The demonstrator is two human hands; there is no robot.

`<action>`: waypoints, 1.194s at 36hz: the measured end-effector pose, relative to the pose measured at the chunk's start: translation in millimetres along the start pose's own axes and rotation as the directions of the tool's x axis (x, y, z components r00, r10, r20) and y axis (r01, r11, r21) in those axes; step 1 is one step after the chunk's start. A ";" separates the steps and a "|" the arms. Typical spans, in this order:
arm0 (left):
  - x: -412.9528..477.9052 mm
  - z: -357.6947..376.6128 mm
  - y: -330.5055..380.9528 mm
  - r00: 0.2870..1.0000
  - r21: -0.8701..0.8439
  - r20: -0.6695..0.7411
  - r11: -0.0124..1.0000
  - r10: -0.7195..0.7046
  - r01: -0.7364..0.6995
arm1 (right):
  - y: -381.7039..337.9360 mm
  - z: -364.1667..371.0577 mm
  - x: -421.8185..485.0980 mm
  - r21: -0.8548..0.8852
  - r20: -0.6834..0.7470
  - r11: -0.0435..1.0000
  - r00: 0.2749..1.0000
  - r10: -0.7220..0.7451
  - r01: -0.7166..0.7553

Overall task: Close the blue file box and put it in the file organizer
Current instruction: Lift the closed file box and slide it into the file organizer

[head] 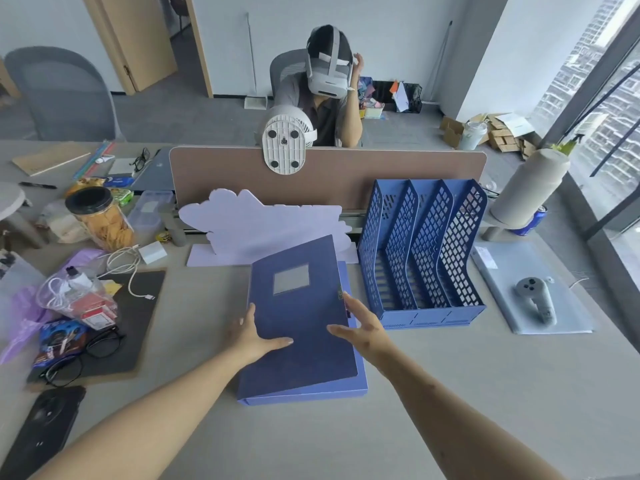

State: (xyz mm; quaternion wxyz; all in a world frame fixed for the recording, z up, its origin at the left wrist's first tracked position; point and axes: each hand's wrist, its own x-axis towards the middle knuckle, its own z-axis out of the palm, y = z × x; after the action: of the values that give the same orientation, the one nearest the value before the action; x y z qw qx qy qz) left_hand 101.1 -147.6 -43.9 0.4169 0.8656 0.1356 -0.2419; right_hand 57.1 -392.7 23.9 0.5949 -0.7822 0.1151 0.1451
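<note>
The blue file box (pixel 298 306) lies flat on the desk in front of me, its lid lowered but slightly raised along the right edge. My left hand (pixel 251 336) rests at the lid's left edge, thumb lying across the cover. My right hand (pixel 362 325) hovers with fingers spread over the lid's right edge near the clasp, holding nothing. The blue mesh file organizer (pixel 424 258) stands upright just right of the box, its three slots holding nothing.
A brown desk divider (pixel 346 178) with a clipped white fan (pixel 285 143) runs behind; a person in a headset sits beyond. White cloud cutout (pixel 256 223) behind the box. Left: snack jar (pixel 102 218), cables, bags, glasses (pixel 81 358). Right: grey controller (pixel 538 299) on a pad, beige bottle (pixel 530 187).
</note>
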 end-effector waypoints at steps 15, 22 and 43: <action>8.8 25.1 3.7 0.993 0.147 -0.066 0.984 -0.097 0.105 | 50.8 -3.2 5.3 0.227 0.042 0.969 0.995 0.093 -0.100; 4.0 40.5 6.6 0.990 0.139 -0.127 0.987 -0.065 0.083 | 68.7 -8.9 12.6 0.256 0.119 0.956 0.986 0.114 -0.142; 2.0 45.3 5.6 0.988 0.200 -0.150 0.978 -0.038 0.068 | 69.6 0.8 47.4 -0.319 -0.020 0.923 0.975 0.219 -0.214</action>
State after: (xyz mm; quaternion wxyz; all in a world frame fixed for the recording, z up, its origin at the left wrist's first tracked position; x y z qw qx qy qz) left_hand 91.5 -186.6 -65.5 0.3083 0.9152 0.1630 -0.2018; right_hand 76.6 -410.7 -56.1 0.4419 -0.8492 0.1710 0.2330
